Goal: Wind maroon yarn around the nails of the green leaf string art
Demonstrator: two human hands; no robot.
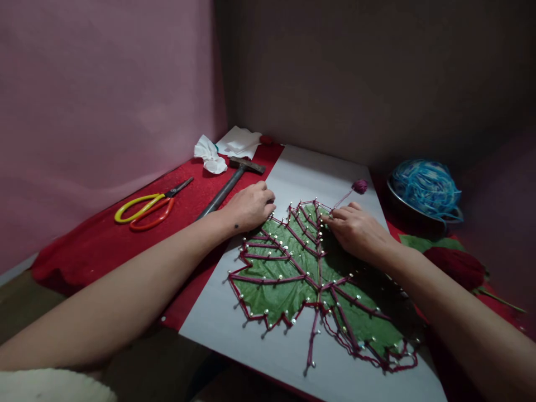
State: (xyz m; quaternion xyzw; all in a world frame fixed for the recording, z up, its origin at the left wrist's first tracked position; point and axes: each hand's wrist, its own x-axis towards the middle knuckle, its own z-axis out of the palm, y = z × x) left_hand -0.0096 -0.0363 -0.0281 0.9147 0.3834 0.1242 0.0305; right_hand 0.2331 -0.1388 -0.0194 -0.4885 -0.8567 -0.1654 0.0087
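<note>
A green leaf (288,268) lies pinned on a white board (301,173), outlined and veined with maroon yarn wound round several small nails. My right hand (360,229) rests on the leaf's upper part, fingertips pinching the maroon yarn strand (342,199) near a top nail. The strand leads up to a small maroon yarn ball (359,186) on the board. My left hand (249,206) lies on the board's left edge with fingers curled, touching the leaf's upper left tip.
A hammer (230,184), yellow-and-orange scissors (146,209) and crumpled white tissue (211,156) lie on the red cloth (96,240) at left. At right stands a metal bowl with blue yarn (425,187), a dark red yarn ball (454,265) and another leaf (419,242). Walls close in behind.
</note>
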